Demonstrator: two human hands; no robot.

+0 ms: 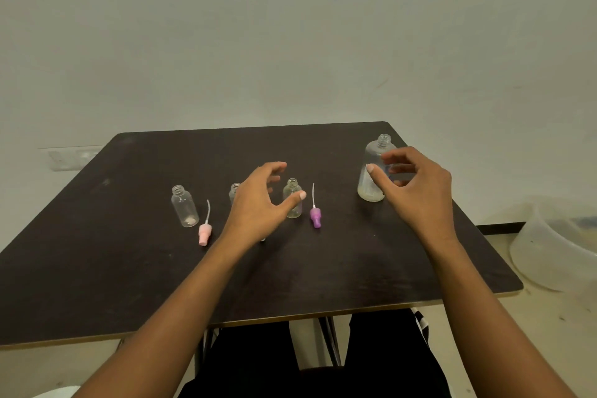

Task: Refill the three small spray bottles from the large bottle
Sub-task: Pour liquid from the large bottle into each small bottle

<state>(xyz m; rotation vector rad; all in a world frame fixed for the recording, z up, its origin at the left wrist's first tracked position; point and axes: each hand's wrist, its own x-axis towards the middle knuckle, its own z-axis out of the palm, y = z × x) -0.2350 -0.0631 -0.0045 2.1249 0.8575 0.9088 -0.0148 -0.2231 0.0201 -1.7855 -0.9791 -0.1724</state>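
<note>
our left hand (pixel 258 203) curves open, small clear plastic bottle (pixel 294 212) at its 2 o'clock; our right hand (pixel 416 187) half-open, large clear plastic bottle (pixel 373 153) at its 10 o'clock; neither grips

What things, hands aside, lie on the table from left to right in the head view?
Left bottle, pink cap, middle bottle, right bottle, purple cap, large bottle.

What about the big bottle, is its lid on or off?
Off. The large bottle stands upright on the table with its threaded neck bare; no cap for it shows.
</note>
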